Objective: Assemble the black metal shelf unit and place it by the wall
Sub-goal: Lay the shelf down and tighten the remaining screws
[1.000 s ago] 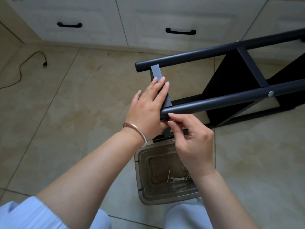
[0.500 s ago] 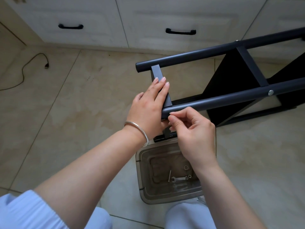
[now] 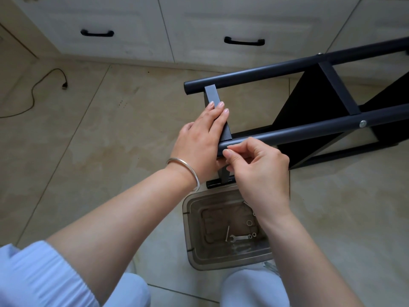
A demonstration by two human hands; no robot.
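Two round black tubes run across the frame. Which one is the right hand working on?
The nearer tube, the one carrying the silver bolt head. The right hand pinches at its open end; the farther tube is untouched.

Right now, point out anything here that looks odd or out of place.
Nothing looks damaged or spilled. The shelf frame lies on its side for assembly. One stray: a loose cable trails across the floor by the cabinets.

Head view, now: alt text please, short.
A person's left hand lies flat on a crossbar of a black metal shelf frame lying on its side on a tiled floor, while the right hand pinches at the near tube's end. A clear tray below holds a small wrench and washers.
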